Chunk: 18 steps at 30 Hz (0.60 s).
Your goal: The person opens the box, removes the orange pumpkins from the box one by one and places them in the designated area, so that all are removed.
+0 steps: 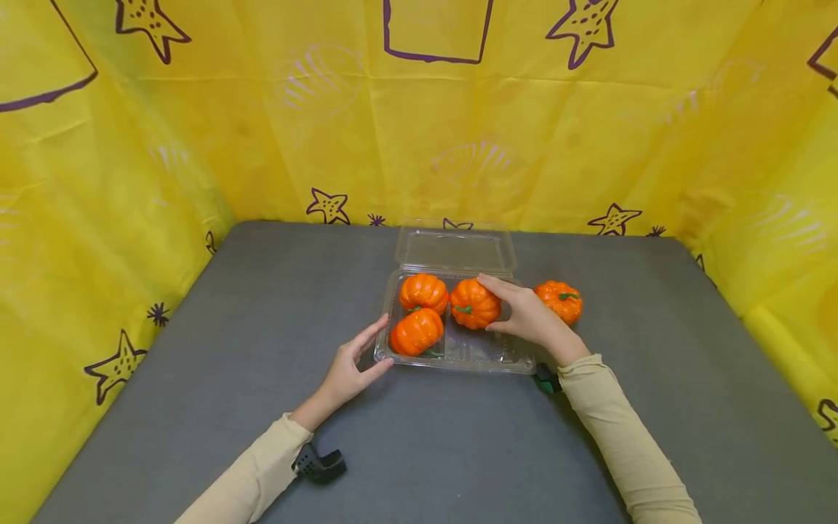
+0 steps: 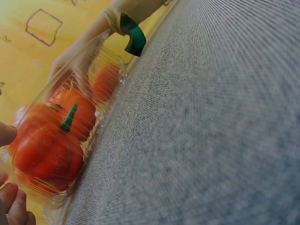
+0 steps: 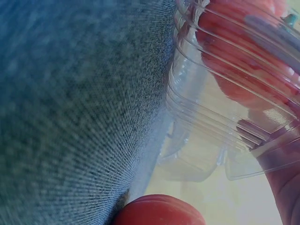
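Observation:
A clear plastic clamshell container point(image 1: 487, 356) lies with its lid folded back. Two small orange toy pumpkins sit in its left half, a rear one point(image 1: 424, 292) and a front one point(image 1: 417, 332) leaning against each other. My right hand point(image 1: 532, 314) grips a third pumpkin point(image 1: 475, 304) in the right half, thumb at the front and fingers over the back. Spread fingers of my left hand point(image 1: 350, 367) rest at the container's left edge, with the thumb by its front corner. The left wrist view shows the front pumpkin point(image 2: 47, 150) through the clear wall, near my left fingertips.
Another pumpkin point(image 1: 568, 303) stands on the grey tabletop point(image 1: 294, 291) right of the container, behind my right wrist. The transparent lid point(image 1: 456, 249) lies toward the back. A yellow printed cloth point(image 1: 419, 131) hangs behind and along both sides. Each wrist wears a dark strap mount point(image 1: 319, 463).

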Each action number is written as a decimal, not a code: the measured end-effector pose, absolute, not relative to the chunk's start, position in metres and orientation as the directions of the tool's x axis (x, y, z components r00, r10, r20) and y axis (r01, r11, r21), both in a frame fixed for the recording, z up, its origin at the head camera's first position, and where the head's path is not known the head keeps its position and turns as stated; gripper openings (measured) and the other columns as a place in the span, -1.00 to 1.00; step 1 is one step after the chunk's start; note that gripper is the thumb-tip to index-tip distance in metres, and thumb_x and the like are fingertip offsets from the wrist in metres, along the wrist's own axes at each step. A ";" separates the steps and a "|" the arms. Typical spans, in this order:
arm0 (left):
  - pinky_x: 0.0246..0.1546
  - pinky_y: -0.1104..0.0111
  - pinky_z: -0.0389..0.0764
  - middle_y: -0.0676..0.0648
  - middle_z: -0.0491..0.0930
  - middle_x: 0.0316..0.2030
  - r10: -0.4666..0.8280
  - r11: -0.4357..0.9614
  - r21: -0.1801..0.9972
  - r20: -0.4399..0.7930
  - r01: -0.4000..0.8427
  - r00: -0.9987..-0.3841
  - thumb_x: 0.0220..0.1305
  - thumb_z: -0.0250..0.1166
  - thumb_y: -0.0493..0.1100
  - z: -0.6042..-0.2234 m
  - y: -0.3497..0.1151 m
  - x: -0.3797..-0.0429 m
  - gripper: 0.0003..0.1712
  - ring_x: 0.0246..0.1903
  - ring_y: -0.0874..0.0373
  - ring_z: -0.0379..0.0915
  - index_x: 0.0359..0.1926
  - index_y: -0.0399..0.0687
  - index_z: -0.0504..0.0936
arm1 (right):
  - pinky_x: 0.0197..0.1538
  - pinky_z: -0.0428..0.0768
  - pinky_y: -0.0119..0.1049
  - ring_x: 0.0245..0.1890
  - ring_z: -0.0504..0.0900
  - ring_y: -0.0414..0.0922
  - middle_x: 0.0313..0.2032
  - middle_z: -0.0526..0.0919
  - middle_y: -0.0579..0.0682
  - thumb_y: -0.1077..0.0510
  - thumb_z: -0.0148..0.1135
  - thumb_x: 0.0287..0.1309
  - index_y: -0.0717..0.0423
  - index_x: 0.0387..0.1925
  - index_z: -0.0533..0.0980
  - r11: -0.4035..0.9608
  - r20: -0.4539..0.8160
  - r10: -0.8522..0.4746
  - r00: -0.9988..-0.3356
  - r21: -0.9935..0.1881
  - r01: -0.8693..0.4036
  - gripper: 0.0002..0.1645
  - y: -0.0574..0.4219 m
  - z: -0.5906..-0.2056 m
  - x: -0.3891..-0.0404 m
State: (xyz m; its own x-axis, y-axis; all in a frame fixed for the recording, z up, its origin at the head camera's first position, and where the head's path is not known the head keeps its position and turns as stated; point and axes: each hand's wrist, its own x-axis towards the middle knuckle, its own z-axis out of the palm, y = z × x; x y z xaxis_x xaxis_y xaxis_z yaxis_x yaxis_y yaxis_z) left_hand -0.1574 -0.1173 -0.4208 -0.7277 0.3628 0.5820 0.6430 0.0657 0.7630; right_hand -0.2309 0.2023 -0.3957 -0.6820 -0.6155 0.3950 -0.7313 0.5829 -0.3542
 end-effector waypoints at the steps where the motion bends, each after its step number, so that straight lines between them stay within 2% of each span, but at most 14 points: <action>1: 0.13 0.39 0.19 -0.58 0.23 0.05 0.362 0.064 0.763 0.583 0.643 -0.728 -0.20 0.24 -0.67 -0.421 -0.117 -0.157 -0.33 0.06 -0.35 0.17 0.05 -0.70 0.24 | 0.00 0.43 -0.04 0.08 0.37 0.12 0.13 0.35 0.23 0.21 0.53 -0.38 0.29 0.19 0.27 0.582 0.397 -0.612 -0.684 -0.359 -0.729 0.00 0.203 -0.396 -0.231; 7: 0.13 0.38 0.19 -0.58 0.23 0.04 0.358 0.058 0.757 0.593 0.651 -0.722 -0.20 0.24 -0.68 -0.421 -0.117 -0.157 -0.33 0.06 -0.35 0.17 0.04 -0.71 0.24 | 0.07 0.34 0.02 0.18 0.22 0.12 0.22 0.22 0.23 0.18 0.54 -0.39 0.36 0.16 0.26 0.583 0.354 -0.590 -0.726 -0.435 -0.686 0.00 0.204 -0.394 -0.232; 10: 0.13 0.38 0.19 -0.58 0.23 0.04 0.359 0.056 0.753 0.597 0.655 -0.717 -0.21 0.24 -0.67 -0.421 -0.117 -0.158 -0.34 0.06 -0.34 0.18 0.04 -0.71 0.25 | 0.08 0.32 0.03 0.18 0.22 0.12 0.21 0.22 0.24 0.19 0.54 -0.40 0.37 0.15 0.24 0.569 0.353 -0.575 -0.738 -0.475 -0.671 0.00 0.206 -0.395 -0.233; 15: 0.13 0.37 0.19 -0.58 0.24 0.04 0.356 0.057 0.749 0.602 0.660 -0.714 -0.21 0.24 -0.67 -0.421 -0.117 -0.158 -0.34 0.06 -0.33 0.18 0.03 -0.71 0.25 | 0.02 0.40 -0.03 0.06 0.37 0.07 0.14 0.34 0.17 0.16 0.55 -0.45 0.31 0.05 0.29 0.544 0.388 -0.555 -0.736 -0.499 -0.674 -0.07 0.206 -0.395 -0.232; 18: 0.13 0.37 0.19 -0.58 0.23 0.04 0.355 0.057 0.749 0.603 0.661 -0.714 -0.21 0.24 -0.68 -0.421 -0.117 -0.157 -0.34 0.06 -0.35 0.18 0.03 -0.71 0.25 | -0.02 0.44 -0.07 -0.01 0.42 0.04 0.11 0.38 0.15 0.14 0.56 -0.44 0.30 0.07 0.30 0.536 0.385 -0.552 -0.740 -0.516 -0.668 -0.06 0.206 -0.394 -0.231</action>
